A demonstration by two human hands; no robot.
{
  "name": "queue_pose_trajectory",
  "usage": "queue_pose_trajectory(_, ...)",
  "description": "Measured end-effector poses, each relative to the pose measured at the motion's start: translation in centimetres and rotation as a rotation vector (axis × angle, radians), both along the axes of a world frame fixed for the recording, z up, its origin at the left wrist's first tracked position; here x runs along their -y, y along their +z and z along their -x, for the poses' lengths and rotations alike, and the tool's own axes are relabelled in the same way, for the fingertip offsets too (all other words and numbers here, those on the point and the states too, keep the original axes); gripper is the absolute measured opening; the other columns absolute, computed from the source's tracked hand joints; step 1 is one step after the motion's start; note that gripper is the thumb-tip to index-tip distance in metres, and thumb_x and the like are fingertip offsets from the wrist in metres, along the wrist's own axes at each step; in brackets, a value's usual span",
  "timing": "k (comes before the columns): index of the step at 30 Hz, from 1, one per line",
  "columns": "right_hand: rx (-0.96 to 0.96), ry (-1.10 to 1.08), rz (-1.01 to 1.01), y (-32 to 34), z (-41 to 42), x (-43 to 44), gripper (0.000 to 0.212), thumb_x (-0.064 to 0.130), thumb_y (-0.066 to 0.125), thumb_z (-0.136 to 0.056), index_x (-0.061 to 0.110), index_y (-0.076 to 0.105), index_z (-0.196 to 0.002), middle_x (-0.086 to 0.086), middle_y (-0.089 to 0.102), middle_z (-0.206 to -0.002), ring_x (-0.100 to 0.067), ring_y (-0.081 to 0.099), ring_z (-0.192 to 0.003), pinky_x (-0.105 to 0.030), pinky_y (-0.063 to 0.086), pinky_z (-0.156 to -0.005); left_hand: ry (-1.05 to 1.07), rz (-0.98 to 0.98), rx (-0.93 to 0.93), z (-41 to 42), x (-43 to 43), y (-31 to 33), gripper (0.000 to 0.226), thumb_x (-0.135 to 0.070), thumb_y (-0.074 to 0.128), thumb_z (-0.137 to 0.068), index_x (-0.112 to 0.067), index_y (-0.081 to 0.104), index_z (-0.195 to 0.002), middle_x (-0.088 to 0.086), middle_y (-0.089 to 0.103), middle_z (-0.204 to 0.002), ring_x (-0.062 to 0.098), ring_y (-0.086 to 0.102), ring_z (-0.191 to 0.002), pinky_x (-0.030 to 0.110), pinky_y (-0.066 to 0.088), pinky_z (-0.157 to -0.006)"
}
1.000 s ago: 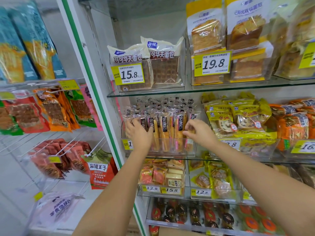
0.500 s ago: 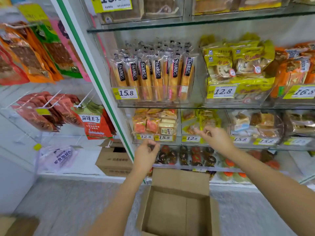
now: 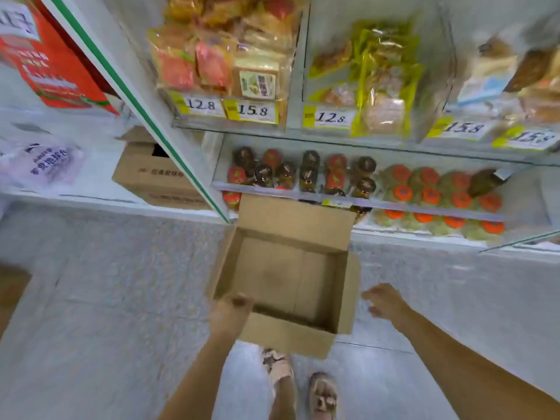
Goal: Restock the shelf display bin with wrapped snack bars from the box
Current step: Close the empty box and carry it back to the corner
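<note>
An open brown cardboard box [image 3: 285, 334] sits on the grey floor in front of the shelves. Its inside shows only bare cardboard. My left hand [image 3: 231, 310] is at the box's near-left corner, with fingers curled over the rim. My right hand [image 3: 383, 301] hovers just right of the box's side flap, fingers loosely curled, holding nothing and apart from the cardboard. The bin of wrapped snack bars is out of view above the frame.
Glass shelf bins [image 3: 242, 116] with yellow price tags hold packaged snacks. The bottom shelf holds jars [image 3: 306, 174] and orange-lidded tubs [image 3: 430, 192]. A second carton [image 3: 151, 174] stands left of the green-edged upright [image 3: 157, 128]. My sandalled feet [image 3: 303, 386] are near the box.
My view has dropped from the snack-bar bin to the floor. Both hands came down from the shelf; the left reached the box's corner and the right lowered beside the box.
</note>
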State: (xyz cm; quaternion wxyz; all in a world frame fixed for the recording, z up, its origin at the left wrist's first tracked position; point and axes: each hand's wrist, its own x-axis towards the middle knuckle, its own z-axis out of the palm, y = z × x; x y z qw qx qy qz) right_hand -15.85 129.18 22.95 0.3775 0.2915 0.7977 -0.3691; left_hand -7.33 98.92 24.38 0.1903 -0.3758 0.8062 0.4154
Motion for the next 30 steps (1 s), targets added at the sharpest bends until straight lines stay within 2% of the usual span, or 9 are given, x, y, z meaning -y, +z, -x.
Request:
queue_pose_trajectory(4, 0.127, -0.145, 0.068, -9.8, -2.6, -1.9, 0.025, 0.015, 0.059, -0.090, -0.003, 0.059, -0.109, -0.004, 0.053, -0.077, -0.024, 0.055, -0.079, -0.042, 0.052, -0.084, -0.071, 0.020, 0.163, -2.1, -1.7, -10.0, 0.022, -0.021, 0.074, -0.077, -0.018, 0.062, -0.095, 0.016, 0.065, -0.100, 0.038, 0.064, -0.084, 0.037, 0.048, -0.069)
queue_pose_trajectory(7, 0.235, -0.434, 0.146, -15.9, -5.0, -2.6, 0.042, 0.018, 0.065, -0.089, -0.005, 0.053, -0.122, -0.014, 0.053, -0.092, -0.028, 0.057, -0.082, -0.040, 0.051, -0.082, -0.182, 0.031, 0.237, -3.3, -2.4, -16.4, 0.035, -0.020, 0.068, -0.083, -0.021, 0.056, -0.116, 0.011, 0.053, -0.118, 0.020, 0.059, -0.065, 0.025, 0.047, -0.056)
queue_pose_trajectory(9, 0.270, -0.613, 0.185, -19.9, -6.3, -2.6, 0.042, 0.019, 0.067, -0.087, -0.001, 0.053, -0.121, -0.022, 0.053, -0.112, -0.031, 0.059, -0.089, -0.036, 0.051, -0.079, -0.341, 0.110, 0.272, -4.2, -2.9, -21.5, 0.043, -0.020, 0.065, -0.085, -0.024, 0.051, -0.125, 0.006, 0.047, -0.128, 0.019, 0.059, -0.094, 0.028, 0.051, -0.079)
queue_pose_trajectory(12, 0.285, -0.815, 0.258, -26.0, -7.7, -2.9, 0.043, 0.016, 0.068, -0.086, 0.004, 0.053, -0.124, -0.020, 0.050, -0.112, -0.021, 0.049, -0.073, -0.028, 0.047, -0.068, -0.593, 0.259, 0.288, -4.4, -2.3, -27.8, 0.055, -0.018, 0.062, -0.086, -0.024, 0.043, -0.137, 0.002, 0.037, -0.144, 0.020, 0.035, -0.133, 0.030, 0.032, -0.110)
queue_pose_trajectory(16, 0.259, -0.976, 0.404, -32.4, -8.8, -2.8, 0.048, 0.011, 0.064, -0.088, 0.006, 0.047, -0.132, -0.012, 0.048, -0.096, -0.022, 0.044, -0.067, -0.027, 0.039, -0.061, -0.667, 0.300, 0.236, -3.6, -1.1, -35.1, 0.070, -0.015, 0.064, -0.085, -0.021, 0.031, -0.146, 0.000, 0.029, -0.152, 0.019, 0.023, -0.141, 0.025, 0.021, -0.114)
queue_pose_trajectory(20, 0.263, -1.224, 0.651, -36.9, -9.4, -3.1, 0.096, 0.037, 0.077, -0.071, 0.005, 0.025, -0.146, -0.018, 0.042, -0.139, -0.035, 0.058, -0.109, -0.046, 0.048, -0.095, -0.836, 0.382, 0.313, -3.2, -1.9, -39.9, 0.061, -0.018, 0.058, -0.087, -0.024, 0.035, -0.143, -0.001, 0.034, -0.150, 0.022, 0.020, -0.142, 0.029, 0.012, -0.116)
queue_pose_trajectory(24, 0.072, -1.525, 0.551, -38.6, -10.8, -4.6, 0.066, 0.052, 0.049, -0.091, 0.009, 0.040, -0.139, -0.009, 0.054, -0.128, -0.026, 0.053, -0.118, -0.040, 0.040, -0.104, -0.678, 0.410, 0.076, -4.3, -4.5, -40.9, 0.029, -0.016, 0.051, -0.090, -0.012, 0.066, -0.115, 0.013, 0.068, -0.107, 0.033, 0.051, -0.111, 0.030, 0.031, -0.095)
queue_pose_trajectory(28, -0.129, -1.527, 0.398, -36.7, -11.9, -6.8, 0.039, 0.046, 0.036, -0.097, 0.015, 0.059, -0.100, 0.002, 0.059, -0.093, -0.016, 0.058, -0.087, -0.032, 0.046, -0.082, -0.726, 0.249, 0.162, -5.6, -7.7, -39.6, 0.030, -0.020, 0.050, -0.094, -0.024, 0.061, -0.121, 0.005, 0.061, -0.115, 0.021, 0.049, -0.114, 0.028, 0.042, -0.091)
queue_pose_trajectory(30, -0.098, -1.420, 0.434, -35.6, -12.4, -7.8, 0.021, 0.031, 0.049, -0.091, 0.015, 0.059, -0.099, 0.004, 0.058, -0.099, -0.018, 0.058, -0.099, -0.028, 0.045, -0.083, -0.761, 0.176, 0.237, -6.7, -9.1, -39.7, 0.033, -0.024, 0.047, -0.094, -0.029, 0.057, -0.125, 0.003, 0.059, -0.119, 0.019, 0.048, -0.117, 0.027, 0.043, -0.091)
